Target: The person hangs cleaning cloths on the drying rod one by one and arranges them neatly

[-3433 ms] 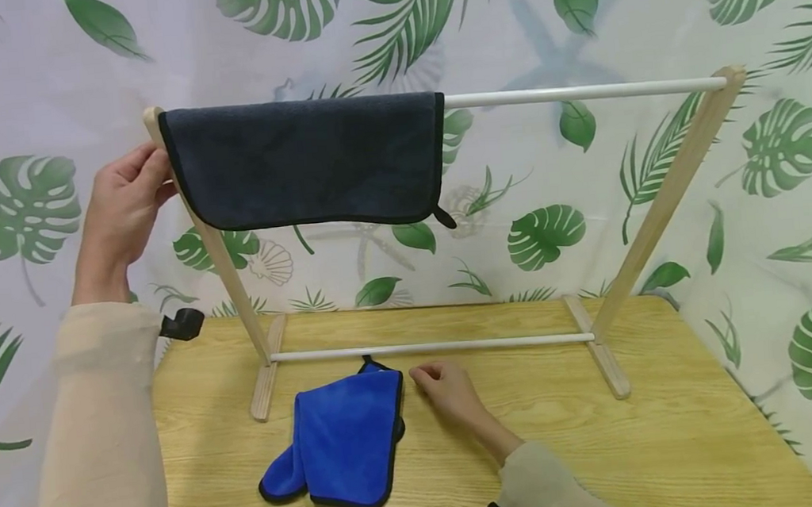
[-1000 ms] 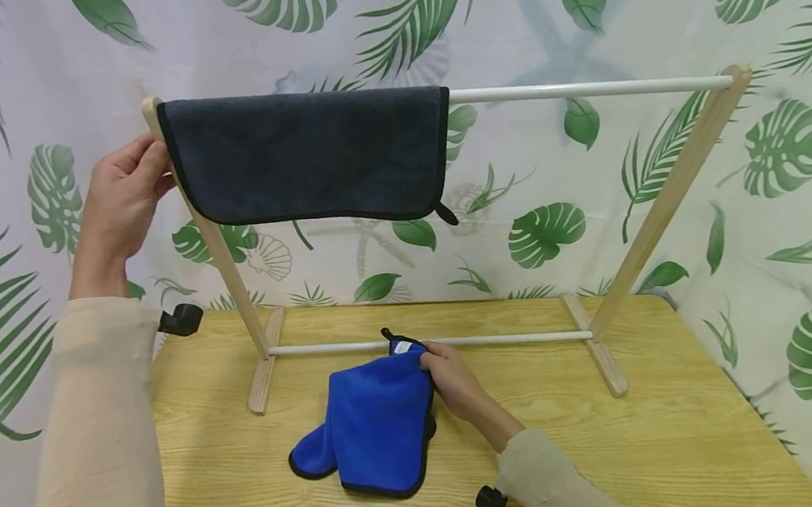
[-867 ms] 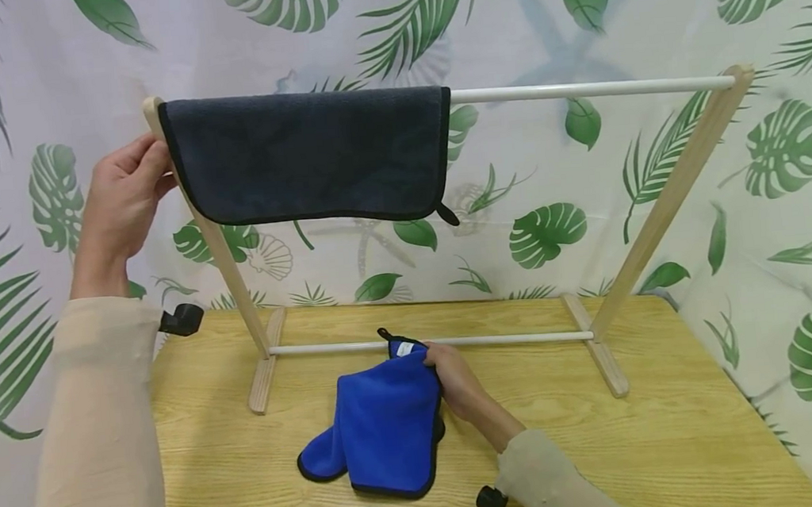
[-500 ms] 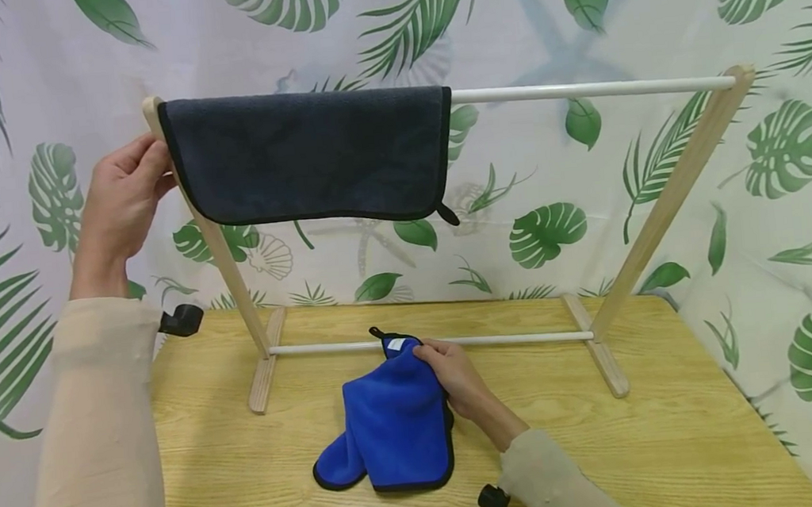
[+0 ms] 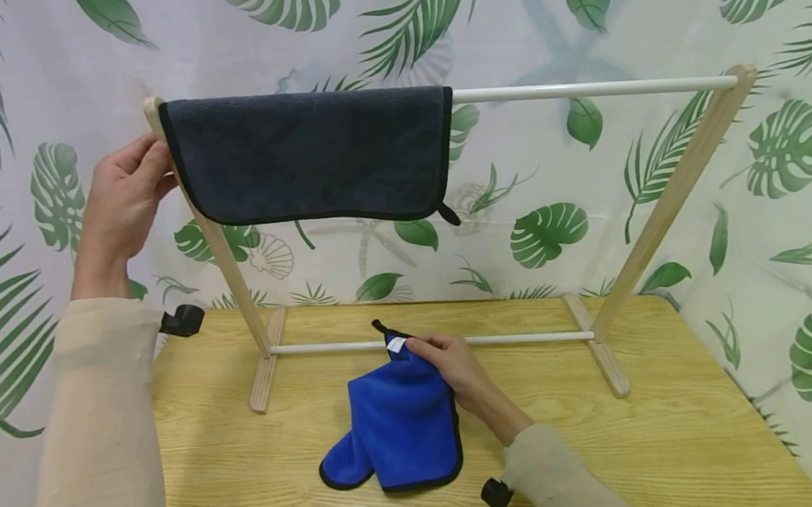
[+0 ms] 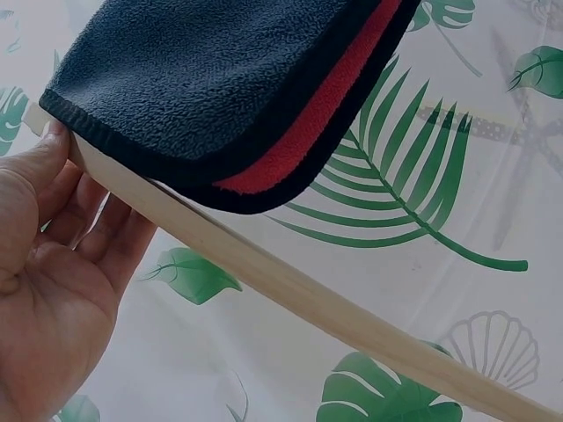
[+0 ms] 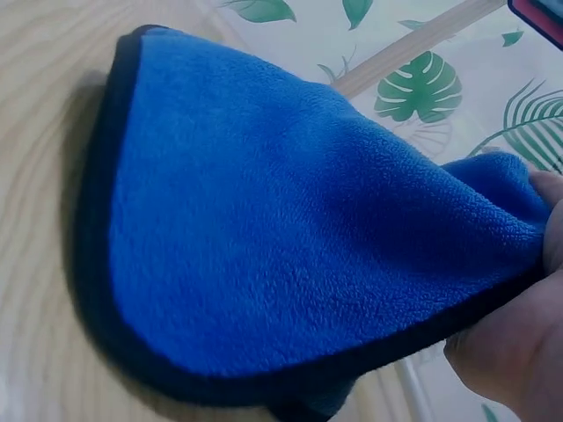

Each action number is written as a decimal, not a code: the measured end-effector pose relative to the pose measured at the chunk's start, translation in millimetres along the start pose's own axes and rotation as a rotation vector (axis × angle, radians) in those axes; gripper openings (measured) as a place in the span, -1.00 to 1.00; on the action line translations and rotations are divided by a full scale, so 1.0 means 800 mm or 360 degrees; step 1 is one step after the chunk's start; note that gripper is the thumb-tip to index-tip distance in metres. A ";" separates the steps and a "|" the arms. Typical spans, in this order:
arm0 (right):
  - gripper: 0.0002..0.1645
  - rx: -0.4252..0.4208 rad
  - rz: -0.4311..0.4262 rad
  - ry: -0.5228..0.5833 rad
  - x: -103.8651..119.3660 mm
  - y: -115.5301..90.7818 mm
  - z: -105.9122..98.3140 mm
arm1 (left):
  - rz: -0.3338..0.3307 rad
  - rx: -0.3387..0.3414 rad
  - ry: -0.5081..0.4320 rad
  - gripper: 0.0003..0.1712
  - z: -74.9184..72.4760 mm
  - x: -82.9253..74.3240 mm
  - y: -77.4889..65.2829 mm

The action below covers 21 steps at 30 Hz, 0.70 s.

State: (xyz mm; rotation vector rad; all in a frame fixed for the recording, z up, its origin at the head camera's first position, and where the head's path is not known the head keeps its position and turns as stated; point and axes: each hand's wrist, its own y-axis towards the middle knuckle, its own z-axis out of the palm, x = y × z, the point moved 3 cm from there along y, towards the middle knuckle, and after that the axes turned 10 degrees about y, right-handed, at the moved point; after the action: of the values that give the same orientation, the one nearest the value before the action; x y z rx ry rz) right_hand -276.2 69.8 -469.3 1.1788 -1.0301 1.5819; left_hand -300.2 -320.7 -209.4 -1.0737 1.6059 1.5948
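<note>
A dark grey towel (image 5: 312, 157) with black edging hangs folded over the left part of a rack's top bar; its red underside (image 6: 317, 114) shows in the left wrist view. My left hand (image 5: 127, 192) grips the rack's left wooden post (image 5: 223, 256), thumb in front at the towel's edge and fingers behind. Below, my right hand (image 5: 452, 365) pinches the upper right edge of a blue towel (image 5: 405, 425) with black edging. A white label and a small black loop show at its raised top corner, while its lower part spreads close over the table.
The rack's white top bar (image 5: 593, 89) runs on to the right wooden post (image 5: 673, 193). A white lower bar (image 5: 527, 338) crosses behind the blue towel. The rack's feet stand on a wooden table (image 5: 535, 434) before a leaf-patterned backdrop (image 5: 793, 255).
My right hand has taken hold of the blue towel, which has shifted right and had its top corner lifted. My left hand stays at the post; the grey towel has not moved.
</note>
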 end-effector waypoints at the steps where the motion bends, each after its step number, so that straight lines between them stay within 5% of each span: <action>1: -0.75 0.0012 -0.0011 0.0015 0.003 0.000 0.000 | -0.0001 0.0000 -0.0001 -0.59 0.000 0.000 0.000; 10: -0.91 0.0161 -0.0090 0.0028 0.041 -0.007 -0.005 | 0.0003 -0.0005 -0.0006 -0.60 0.000 0.001 -0.001; 17: -0.52 0.0375 -0.0042 0.0023 0.083 -0.024 -0.015 | 0.0008 -0.0003 0.0003 -0.61 0.001 0.001 -0.001; 21: -0.48 0.0451 -0.0030 -0.0012 0.112 -0.035 -0.021 | 0.0018 -0.0002 0.0009 -0.62 0.000 0.001 -0.001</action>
State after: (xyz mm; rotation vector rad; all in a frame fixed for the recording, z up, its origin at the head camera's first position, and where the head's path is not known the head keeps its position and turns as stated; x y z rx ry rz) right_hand -267.5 107.9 -382.7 1.3795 -0.8144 1.7499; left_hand -299.9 -320.5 -210.2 -1.0726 1.6173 1.6015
